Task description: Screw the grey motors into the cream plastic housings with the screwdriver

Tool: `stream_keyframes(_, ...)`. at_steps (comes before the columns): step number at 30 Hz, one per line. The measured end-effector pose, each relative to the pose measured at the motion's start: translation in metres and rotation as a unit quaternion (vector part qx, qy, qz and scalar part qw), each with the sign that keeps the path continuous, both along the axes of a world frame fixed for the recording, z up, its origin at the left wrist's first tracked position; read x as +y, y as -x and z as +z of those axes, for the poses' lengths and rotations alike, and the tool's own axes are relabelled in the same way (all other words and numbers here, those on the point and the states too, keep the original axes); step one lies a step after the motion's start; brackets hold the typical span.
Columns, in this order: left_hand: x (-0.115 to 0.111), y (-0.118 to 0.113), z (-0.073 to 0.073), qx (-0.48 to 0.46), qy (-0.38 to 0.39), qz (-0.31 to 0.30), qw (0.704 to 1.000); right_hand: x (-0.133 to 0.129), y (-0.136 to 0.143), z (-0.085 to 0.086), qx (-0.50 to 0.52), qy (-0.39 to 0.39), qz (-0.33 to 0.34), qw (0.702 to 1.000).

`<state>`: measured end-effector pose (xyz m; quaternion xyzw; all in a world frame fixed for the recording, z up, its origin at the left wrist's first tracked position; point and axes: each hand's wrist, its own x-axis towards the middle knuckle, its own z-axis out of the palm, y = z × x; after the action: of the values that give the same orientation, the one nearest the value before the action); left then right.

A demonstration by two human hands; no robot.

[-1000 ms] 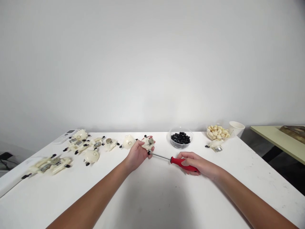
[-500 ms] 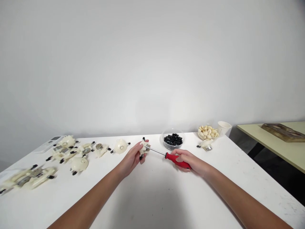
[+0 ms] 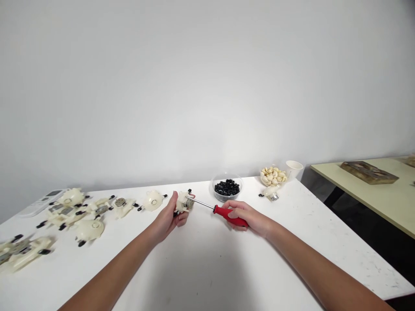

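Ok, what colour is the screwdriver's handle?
Red handle, seen best in the head view.

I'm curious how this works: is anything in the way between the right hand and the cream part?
Nothing visible blocks it: only the red screwdriver, held in the right hand, crosses the gap towards the cream part in the left hand. The bowl of black pieces sits beyond the shaft.

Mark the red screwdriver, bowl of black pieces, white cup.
Red screwdriver [image 3: 222, 212]: head view, on the handle.
Bowl of black pieces [image 3: 225, 199]: head view, on the front wall.
White cup [image 3: 294, 173]: head view, on the outer wall.
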<state>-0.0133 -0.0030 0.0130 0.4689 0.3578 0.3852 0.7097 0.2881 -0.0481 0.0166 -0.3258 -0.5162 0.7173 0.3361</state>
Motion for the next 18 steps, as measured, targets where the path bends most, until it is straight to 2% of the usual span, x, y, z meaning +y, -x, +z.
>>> stream_keyframes(7,-0.007,-0.004,0.000,0.112,-0.085,-0.036,0.989,0.002,0.000,-0.001,-0.014,-0.006,0.007,1.000)
stream_keyframes(9,-0.005,-0.003,0.002,0.091,-0.058,-0.040,0.993,0.002,0.001,0.000,-0.012,-0.003,0.006,1.000)
stream_keyframes(11,0.000,0.000,0.004,0.031,-0.006,-0.033,0.999,0.002,0.001,0.002,-0.006,-0.012,-0.004,1.000)
stream_keyframes(15,0.008,0.005,0.012,-0.067,0.058,0.049,0.995,0.001,0.002,0.004,0.011,-0.080,-0.096,0.992)
stream_keyframes(17,0.010,0.006,0.016,-0.081,0.051,0.085,0.992,-0.001,0.002,0.005,-0.025,-0.163,-0.176,0.970)
stream_keyframes(18,0.010,0.006,0.017,-0.084,0.045,0.092,0.991,-0.001,0.001,0.005,-0.060,-0.221,-0.220,0.948)
